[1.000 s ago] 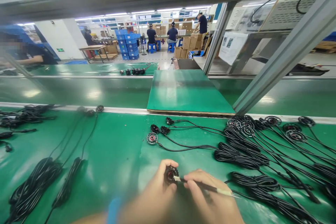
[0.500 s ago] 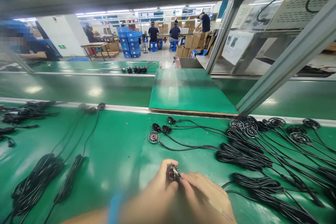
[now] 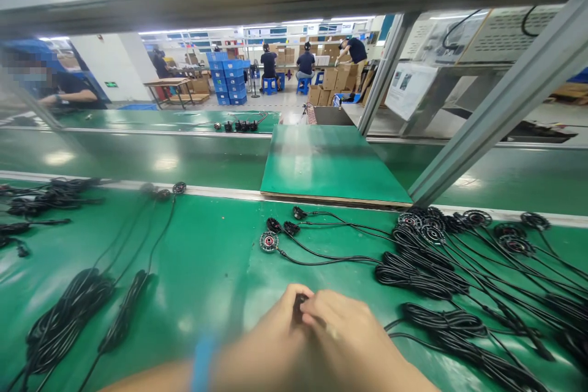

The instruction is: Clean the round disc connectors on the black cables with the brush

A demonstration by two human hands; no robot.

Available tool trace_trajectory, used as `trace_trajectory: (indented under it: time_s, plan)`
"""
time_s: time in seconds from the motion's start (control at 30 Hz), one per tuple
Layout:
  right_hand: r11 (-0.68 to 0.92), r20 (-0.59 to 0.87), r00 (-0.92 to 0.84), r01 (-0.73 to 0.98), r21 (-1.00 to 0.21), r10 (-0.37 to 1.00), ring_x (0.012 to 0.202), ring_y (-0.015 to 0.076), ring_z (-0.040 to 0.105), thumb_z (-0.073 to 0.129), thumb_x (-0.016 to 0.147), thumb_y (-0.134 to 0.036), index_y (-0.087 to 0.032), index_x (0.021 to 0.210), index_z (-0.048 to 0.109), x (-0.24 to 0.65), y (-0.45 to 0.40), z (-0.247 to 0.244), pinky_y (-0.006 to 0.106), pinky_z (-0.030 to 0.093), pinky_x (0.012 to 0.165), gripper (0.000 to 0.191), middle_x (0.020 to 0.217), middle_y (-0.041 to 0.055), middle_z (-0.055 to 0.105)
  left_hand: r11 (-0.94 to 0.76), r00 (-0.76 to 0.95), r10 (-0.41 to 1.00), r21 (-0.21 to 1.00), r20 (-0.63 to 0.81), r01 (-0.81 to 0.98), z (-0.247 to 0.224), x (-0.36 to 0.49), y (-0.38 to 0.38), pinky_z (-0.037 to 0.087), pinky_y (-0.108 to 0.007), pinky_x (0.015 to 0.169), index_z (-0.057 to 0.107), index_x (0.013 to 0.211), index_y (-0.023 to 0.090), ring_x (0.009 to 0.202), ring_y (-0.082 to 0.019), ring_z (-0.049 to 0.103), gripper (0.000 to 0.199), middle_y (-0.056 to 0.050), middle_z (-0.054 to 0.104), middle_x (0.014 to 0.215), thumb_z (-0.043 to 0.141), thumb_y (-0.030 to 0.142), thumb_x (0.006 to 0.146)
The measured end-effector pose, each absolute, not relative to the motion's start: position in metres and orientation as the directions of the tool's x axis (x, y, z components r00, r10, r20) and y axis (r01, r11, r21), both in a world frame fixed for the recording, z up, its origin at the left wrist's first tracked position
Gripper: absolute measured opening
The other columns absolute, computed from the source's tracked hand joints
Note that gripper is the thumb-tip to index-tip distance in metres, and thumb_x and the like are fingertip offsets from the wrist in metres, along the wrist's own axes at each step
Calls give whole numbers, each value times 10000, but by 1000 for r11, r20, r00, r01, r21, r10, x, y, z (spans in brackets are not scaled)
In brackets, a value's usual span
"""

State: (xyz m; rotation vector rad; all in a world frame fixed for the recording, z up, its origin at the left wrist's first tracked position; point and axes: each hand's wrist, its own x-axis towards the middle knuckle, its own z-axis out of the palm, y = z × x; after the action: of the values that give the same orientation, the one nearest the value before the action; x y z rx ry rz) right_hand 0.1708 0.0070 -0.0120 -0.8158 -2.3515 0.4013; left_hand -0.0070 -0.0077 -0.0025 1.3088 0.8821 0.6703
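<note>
My left hand [image 3: 275, 324], with a blue band at the wrist, is closed around a small black round part [image 3: 300, 303] above the green work surface [image 3: 202, 294]. Only a dark bit of that part shows between the fingers. My right hand [image 3: 344, 324] lies over it from the right, its fingers pressed together at the part's top edge; what they pinch is hidden. Beyond my hands are a round part with a red centre [image 3: 269, 241] and several black parts on cables. Coiled black cables [image 3: 413, 275] lie on the right.
More coiled cables [image 3: 68, 312] lie on the left. A raised green board [image 3: 335, 165] stands beyond the hands, beside a slanting metal post [image 3: 496, 98]. Across the bench a person [image 3: 68, 89] sits at left; several people, blue crates [image 3: 228, 79] and cartons are farther back.
My right hand has moved up and over the round part, covering its face and red centre, which showed before. My left hand stays around it. The view has shifted slightly.
</note>
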Motion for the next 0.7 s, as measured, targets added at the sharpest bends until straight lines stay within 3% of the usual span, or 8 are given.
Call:
trace_trajectory:
  time_s: [0.13,0.27,0.4,0.6,0.7]
  plan:
    - [604,450,-409,445,-661,794,747,134,634,411,1002,-164,-219,936,614,169,1,-13,230,477,691,221,849,11,667,251,500,836,968,-225,16,-3,-7,-6,373,-350,909,394,1116,188,973,-188,457,235,-46,494,1007,469,267,908]
    - [602,502,-332,426,-676,799,759,121,656,465,991,-174,-238,1020,618,174,-2,-21,203,496,699,168,883,0,675,270,516,824,963,-236,9,-4,-8,-4,378,-328,850,392,1117,187,932,-181,451,268,-33,486,977,503,278,891]
    - [614,497,-365,396,-683,788,766,124,657,481,986,-177,-240,1058,604,174,-1,-26,199,506,703,156,891,5,670,277,529,817,961,-229,-11,-6,-10,-4,375,-326,849,390,1113,194,920,-177,452,273,-26,487,969,507,325,903]
    - [551,399,-409,381,-743,821,726,128,627,427,1011,-200,-235,964,608,175,2,-23,216,488,680,190,837,4,646,252,535,814,967,-226,25,-1,-10,-5,364,-344,889,403,1085,177,956,-185,443,233,-43,478,998,490,259,885]
    - [693,399,-608,381,-612,686,711,158,586,401,1005,-197,-212,958,592,178,7,-20,262,453,643,197,815,25,635,240,544,808,970,-226,46,-3,-10,-5,373,-330,864,408,1087,184,913,-171,445,254,-25,471,968,525,243,870]
